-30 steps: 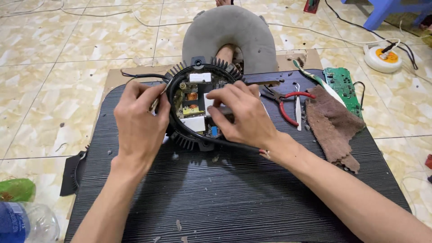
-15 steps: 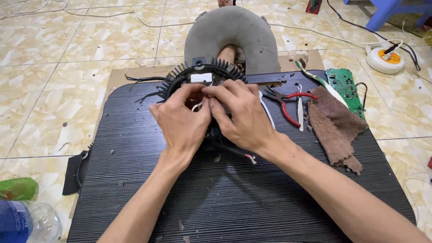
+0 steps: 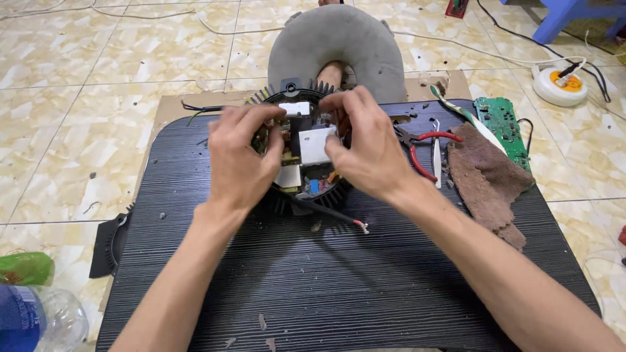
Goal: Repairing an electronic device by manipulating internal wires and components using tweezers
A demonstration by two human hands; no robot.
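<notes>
A round black finned housing [image 3: 295, 98] with an exposed circuit board [image 3: 306, 146] inside lies on a black ribbed mat [image 3: 339, 274]. My left hand [image 3: 242, 160] grips the housing's left side, fingers curled over the rim onto the board. My right hand [image 3: 365, 150] holds the right side, thumb pressing a white rectangular block [image 3: 314, 145] on the board. A black cable with a red-white tip [image 3: 339, 216] trails from the housing toward me.
Red-handled pliers [image 3: 427, 146], tweezers [image 3: 437, 163], a brown cloth [image 3: 486, 179] and a green circuit board [image 3: 501, 124] lie at the right. A grey ring cushion [image 3: 339, 39] sits behind the mat. A plastic bottle [image 3: 32, 319] stands at lower left, a white power socket [image 3: 561, 85] at far right.
My hands have moved apart from the centre to the housing's sides, uncovering the circuit board. The housing has shifted slightly on the mat.
</notes>
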